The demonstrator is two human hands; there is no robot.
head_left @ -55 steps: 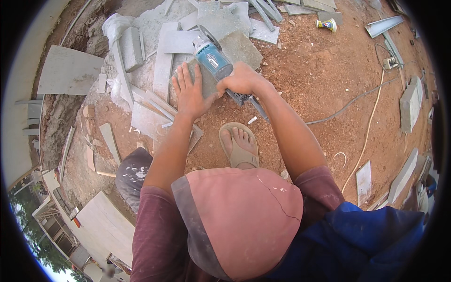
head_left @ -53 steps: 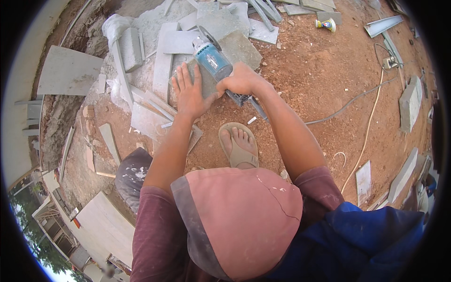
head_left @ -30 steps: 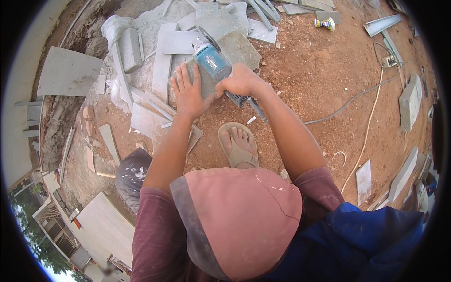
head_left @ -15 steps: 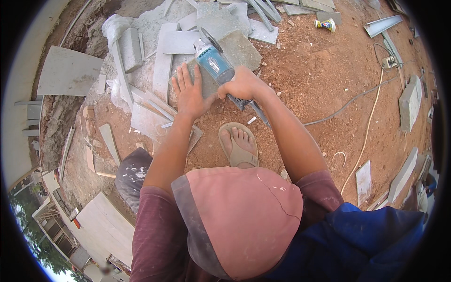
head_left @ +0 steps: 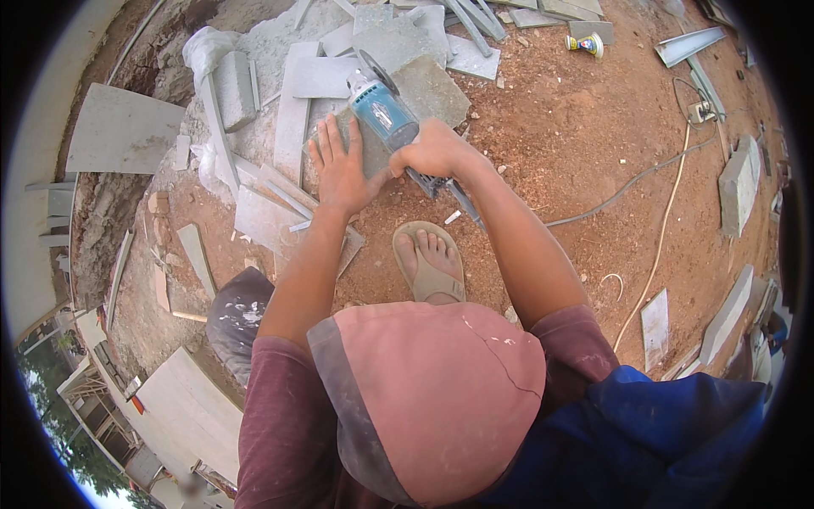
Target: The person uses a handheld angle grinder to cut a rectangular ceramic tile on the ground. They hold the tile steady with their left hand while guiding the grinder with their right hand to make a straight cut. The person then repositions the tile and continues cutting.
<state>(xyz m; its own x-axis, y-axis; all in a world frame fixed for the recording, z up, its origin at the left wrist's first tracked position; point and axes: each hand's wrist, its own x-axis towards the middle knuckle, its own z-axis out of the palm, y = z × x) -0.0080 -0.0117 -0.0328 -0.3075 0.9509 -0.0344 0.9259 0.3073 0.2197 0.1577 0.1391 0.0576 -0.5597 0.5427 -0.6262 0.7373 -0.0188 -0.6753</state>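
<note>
My right hand [head_left: 432, 151] is wrapped round the rear of a teal angle grinder [head_left: 384, 112]. The grinder's disc [head_left: 377, 71] stands on edge over a grey stone slab [head_left: 432, 92] at the top middle. My left hand [head_left: 343, 170] lies flat with fingers stretched over the slab's near left part, its thumb pointing toward the grinder. Whether that thumb touches the grinder's rear, I cannot tell. The disc's lower edge is partly hidden behind the grinder's head.
Cut slabs and strips [head_left: 292, 110] lie around the work spot. A grey cable [head_left: 610, 202] runs right to a socket box [head_left: 701, 111], where a pale cord [head_left: 670, 212] also leads. My sandalled foot [head_left: 430, 259] is just below the grinder. A small cup [head_left: 585, 45] lies at the upper right.
The grinder and both hands hold nearly the same place and grip. The whole view has shifted very slightly.
</note>
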